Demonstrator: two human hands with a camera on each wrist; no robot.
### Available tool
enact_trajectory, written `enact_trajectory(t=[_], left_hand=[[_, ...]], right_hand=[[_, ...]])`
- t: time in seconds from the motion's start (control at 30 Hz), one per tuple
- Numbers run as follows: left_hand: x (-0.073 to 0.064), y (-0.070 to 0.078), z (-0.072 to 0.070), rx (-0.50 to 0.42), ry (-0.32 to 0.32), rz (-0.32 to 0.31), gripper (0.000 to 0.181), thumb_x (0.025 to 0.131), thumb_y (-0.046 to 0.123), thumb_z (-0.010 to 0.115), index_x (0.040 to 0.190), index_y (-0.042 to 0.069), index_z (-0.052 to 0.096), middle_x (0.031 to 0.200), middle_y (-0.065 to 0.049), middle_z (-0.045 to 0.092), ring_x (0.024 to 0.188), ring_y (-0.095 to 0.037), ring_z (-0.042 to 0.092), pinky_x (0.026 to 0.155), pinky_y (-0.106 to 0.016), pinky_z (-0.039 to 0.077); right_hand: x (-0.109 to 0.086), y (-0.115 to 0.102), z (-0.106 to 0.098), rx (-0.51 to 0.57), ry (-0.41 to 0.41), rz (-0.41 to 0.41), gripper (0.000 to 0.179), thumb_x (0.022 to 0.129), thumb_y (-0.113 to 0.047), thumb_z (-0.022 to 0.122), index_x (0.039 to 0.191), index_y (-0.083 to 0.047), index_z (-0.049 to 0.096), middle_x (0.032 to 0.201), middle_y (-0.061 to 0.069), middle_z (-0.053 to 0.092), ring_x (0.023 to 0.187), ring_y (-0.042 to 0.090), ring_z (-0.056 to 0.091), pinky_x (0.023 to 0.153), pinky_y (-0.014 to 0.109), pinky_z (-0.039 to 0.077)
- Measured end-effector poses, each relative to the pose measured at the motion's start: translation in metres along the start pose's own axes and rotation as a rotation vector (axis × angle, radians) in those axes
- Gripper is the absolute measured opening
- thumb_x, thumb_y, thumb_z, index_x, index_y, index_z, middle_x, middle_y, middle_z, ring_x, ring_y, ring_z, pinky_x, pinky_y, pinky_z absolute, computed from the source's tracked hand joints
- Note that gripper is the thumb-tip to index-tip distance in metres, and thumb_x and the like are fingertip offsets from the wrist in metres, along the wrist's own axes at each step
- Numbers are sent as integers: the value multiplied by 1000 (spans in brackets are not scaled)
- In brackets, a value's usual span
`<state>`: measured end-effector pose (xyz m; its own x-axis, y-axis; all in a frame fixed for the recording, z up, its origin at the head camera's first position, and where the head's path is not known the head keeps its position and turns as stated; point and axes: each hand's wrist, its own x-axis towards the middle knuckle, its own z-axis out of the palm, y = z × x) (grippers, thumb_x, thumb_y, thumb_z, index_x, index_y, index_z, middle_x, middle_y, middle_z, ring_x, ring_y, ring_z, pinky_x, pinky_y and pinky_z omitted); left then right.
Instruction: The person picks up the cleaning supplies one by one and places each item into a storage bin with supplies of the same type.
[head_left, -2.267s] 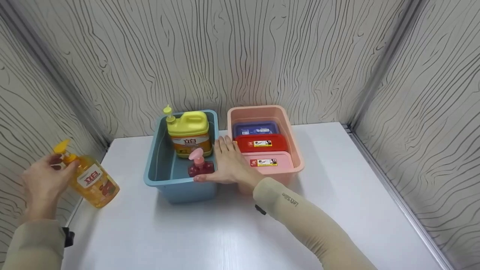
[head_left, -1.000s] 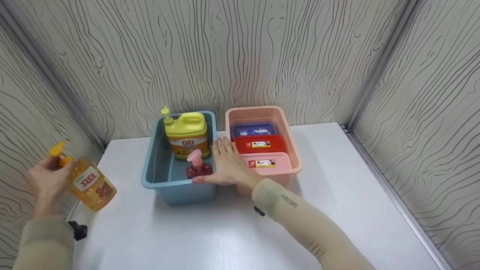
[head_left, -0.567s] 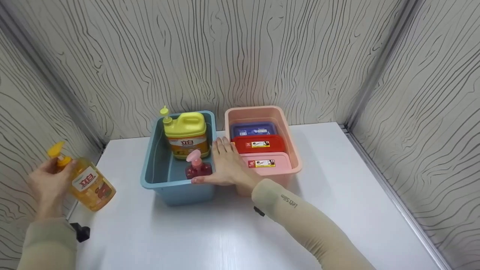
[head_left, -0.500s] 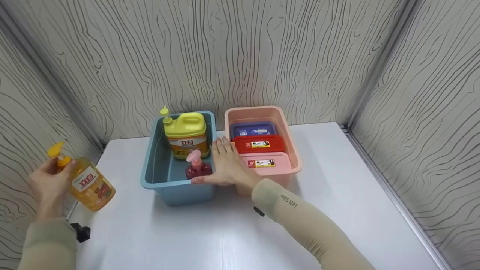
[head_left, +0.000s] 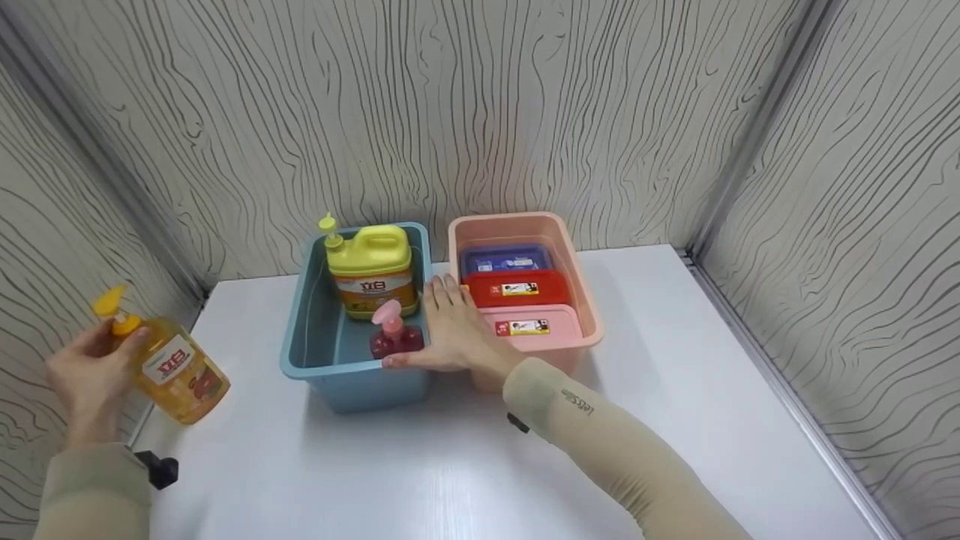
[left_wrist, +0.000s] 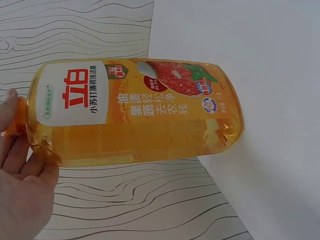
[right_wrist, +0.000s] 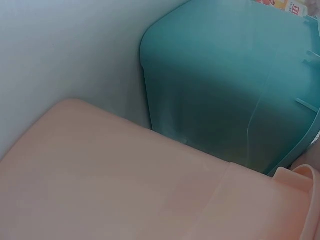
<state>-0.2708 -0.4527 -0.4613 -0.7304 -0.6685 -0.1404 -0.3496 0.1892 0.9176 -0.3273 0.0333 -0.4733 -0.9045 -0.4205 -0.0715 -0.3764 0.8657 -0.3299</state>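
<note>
My left hand (head_left: 90,375) grips a pump bottle of orange dish soap (head_left: 184,379) by its neck, below the yellow pump. The bottle tilts over the table's left edge; its label faces the left wrist camera, where the bottle body (left_wrist: 165,145) fills the middle. Fingers straight, my right hand (head_left: 459,334) rests on the right rim of the blue bin (head_left: 371,390), thumb along the front rim. Inside that bin stand a yellow jug with a pump (head_left: 371,255) and a small dark red bottle with a pink pump (head_left: 397,341).
Right of the blue bin stands a pink bin (head_left: 589,319), holding a blue-lidded box (head_left: 480,259), a red-lidded box (head_left: 551,292) and a pink-lidded box (head_left: 566,322). The right wrist view shows the outer walls of the pink bin (right_wrist: 125,175) and blue bin (right_wrist: 210,85). Patterned panels surround the white table.
My left wrist has swung slightly right, while the dish soap bottle has barely shifted. The right hand has stayed on the blue bin's rim. The whole head view has drifted a little.
</note>
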Motion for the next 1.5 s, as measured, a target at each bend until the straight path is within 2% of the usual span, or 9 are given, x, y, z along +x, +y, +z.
enact_trajectory(t=[0.27, 0.47, 0.63, 0.77, 1.0, 1.2, 1.37, 1.5], left_hand=[[1, 4, 1, 62, -4, 15, 73, 109, 45, 70, 172, 22, 40, 178, -4, 44, 167, -24, 47, 138, -39, 40], [-1, 6, 4, 38, -7, 8, 70, 111, 41, 69, 172, 23, 39, 179, -3, 43, 169, -26, 45, 138, -41, 39], [-2, 8, 4, -44, -21, -15, 72, 109, 39, 73, 171, 25, 40, 179, 0, 43, 169, -22, 44, 139, -40, 37], [-3, 9, 4, -77, -24, -35, 72, 109, 38, 74, 171, 26, 41, 178, 1, 44, 169, -20, 44, 140, -40, 36], [-6, 10, 7, -57, -12, -53, 70, 110, 37, 73, 172, 27, 41, 179, 1, 42, 170, -22, 43, 140, -41, 36], [-8, 11, 6, -41, -9, -69, 75, 106, 41, 78, 170, 28, 43, 177, 2, 45, 166, -16, 48, 139, -39, 38], [-14, 14, 5, -35, -9, -73, 74, 108, 41, 75, 171, 29, 39, 178, 2, 42, 170, -20, 43, 139, -38, 37], [-15, 19, 4, -92, -12, -88, 74, 106, 37, 79, 170, 30, 41, 177, 3, 43, 168, -16, 44, 139, -37, 37]], right_hand=[[-1, 2, -1, 20, -2, -1, 147, 78, -103, 59, 183, -14, 6, 193, 9, 5, 181, 32, -1, 147, 54, 4], [-1, 3, -1, 19, -2, 3, 147, 78, -103, 60, 183, -15, 6, 193, 9, 5, 181, 32, -1, 147, 55, 4], [-1, 3, -1, 13, -3, 3, 147, 78, -104, 59, 183, -15, 7, 193, 9, 5, 181, 33, -1, 147, 55, 4], [0, 3, -1, 18, -3, 8, 147, 78, -104, 59, 183, -15, 6, 193, 9, 4, 181, 33, 0, 147, 55, 5], [0, 3, -1, 6, -9, 3, 146, 79, -103, 60, 183, -14, 6, 193, 9, 4, 181, 33, 0, 147, 55, 4], [-1, 2, -1, 8, -2, -3, 147, 78, -103, 60, 183, -14, 7, 193, 10, 5, 181, 33, 0, 147, 54, 4], [-1, -1, -2, 16, -11, 4, 148, 78, -104, 59, 183, -15, 6, 193, 8, 5, 181, 32, -1, 147, 54, 4], [0, -1, -2, 15, -16, 7, 147, 78, -104, 59, 183, -15, 6, 193, 7, 4, 181, 32, -2, 147, 54, 3]])
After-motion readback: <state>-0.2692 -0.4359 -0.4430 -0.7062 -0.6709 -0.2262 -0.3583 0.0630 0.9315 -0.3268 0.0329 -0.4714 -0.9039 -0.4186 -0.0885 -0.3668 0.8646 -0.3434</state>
